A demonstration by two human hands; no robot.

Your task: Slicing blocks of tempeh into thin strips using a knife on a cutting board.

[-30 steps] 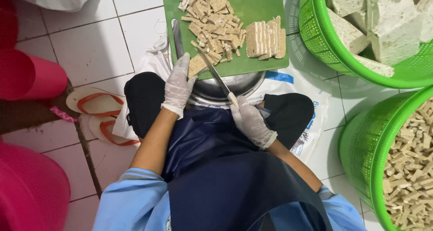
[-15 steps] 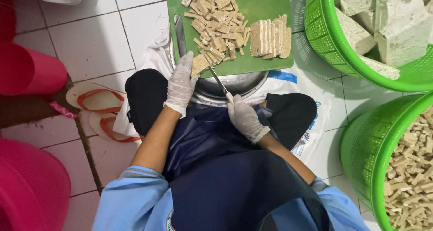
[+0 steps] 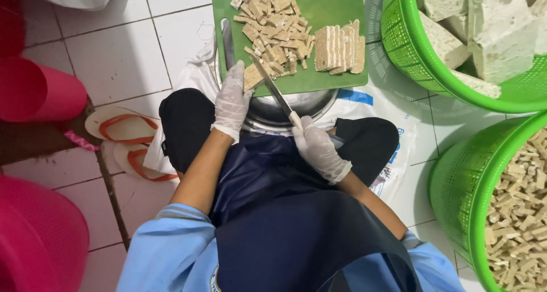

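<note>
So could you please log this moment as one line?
left hand: on cut strips | right hand: holds knife | board: over metal bowl

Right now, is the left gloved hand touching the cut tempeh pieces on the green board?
Touching. The head view shows the left hand with fingertips pressed on the nearest tempeh pieces beside the knife.

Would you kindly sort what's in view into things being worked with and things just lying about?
In use: knife in right hand; left hand on cut strips; sliced block; green cutting board; metal bowl.

Lying about: sandals; pink tubs.
</note>
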